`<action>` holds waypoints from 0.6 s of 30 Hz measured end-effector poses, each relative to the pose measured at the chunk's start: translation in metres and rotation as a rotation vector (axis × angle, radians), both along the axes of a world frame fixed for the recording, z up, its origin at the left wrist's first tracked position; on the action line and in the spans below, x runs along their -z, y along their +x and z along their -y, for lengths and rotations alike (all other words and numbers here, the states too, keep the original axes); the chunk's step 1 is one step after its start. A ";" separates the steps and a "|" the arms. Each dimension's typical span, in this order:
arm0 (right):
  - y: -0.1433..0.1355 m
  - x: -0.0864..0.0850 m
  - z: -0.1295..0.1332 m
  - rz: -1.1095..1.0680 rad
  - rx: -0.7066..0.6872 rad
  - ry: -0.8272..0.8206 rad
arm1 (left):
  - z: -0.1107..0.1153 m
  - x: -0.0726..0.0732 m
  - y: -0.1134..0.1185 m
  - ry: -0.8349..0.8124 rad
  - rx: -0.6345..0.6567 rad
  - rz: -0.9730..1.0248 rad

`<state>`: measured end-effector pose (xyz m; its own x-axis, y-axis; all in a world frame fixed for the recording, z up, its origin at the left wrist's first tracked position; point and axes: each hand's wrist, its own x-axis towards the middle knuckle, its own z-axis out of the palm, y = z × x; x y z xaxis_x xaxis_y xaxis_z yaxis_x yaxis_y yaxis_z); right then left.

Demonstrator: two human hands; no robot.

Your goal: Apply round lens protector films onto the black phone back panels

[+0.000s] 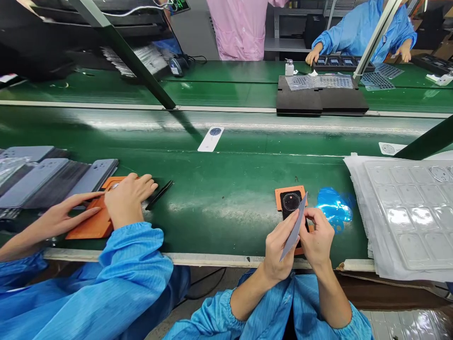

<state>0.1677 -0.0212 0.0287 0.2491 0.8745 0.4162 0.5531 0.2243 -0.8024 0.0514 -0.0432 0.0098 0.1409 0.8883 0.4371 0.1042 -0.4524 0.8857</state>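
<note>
A thin grey panel, seen nearly edge-on and tilted, is in my hands; it looks like a phone back cover. My left hand grips its lower side. My right hand is pinched at its right edge; whether anything small is between those fingertips I cannot make out. Under the panel, on the green bench, lies an orange fixture bearing a black plate with a round ring, partly hidden by my hands. Just right of my right hand is a crumpled piece of shiny blue film.
Clear plastic trays lie on white sheets at right. On the left, a co-worker's hands work over an orange fixture, near tweezers and stacked grey panels. A white card lies ahead. Metal posts cross the bench.
</note>
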 end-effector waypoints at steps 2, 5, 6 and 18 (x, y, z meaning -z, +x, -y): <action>-0.001 -0.001 -0.001 0.030 -0.014 -0.018 | 0.001 0.000 0.001 -0.100 -0.009 0.068; 0.001 0.000 -0.002 0.057 -0.026 -0.055 | 0.000 0.006 0.005 -0.340 -0.085 0.228; 0.006 0.002 -0.004 0.063 -0.023 -0.082 | -0.002 0.008 0.005 -0.427 -0.120 0.310; 0.138 0.011 -0.017 0.551 0.169 -0.457 | -0.040 -0.018 -0.039 -0.805 -0.281 0.908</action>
<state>0.3058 -0.0045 0.0175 0.2557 0.9589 0.1229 0.9007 -0.1901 -0.3906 0.0126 -0.0036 0.0274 -0.1653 0.8990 -0.4056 -0.6850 0.1912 0.7030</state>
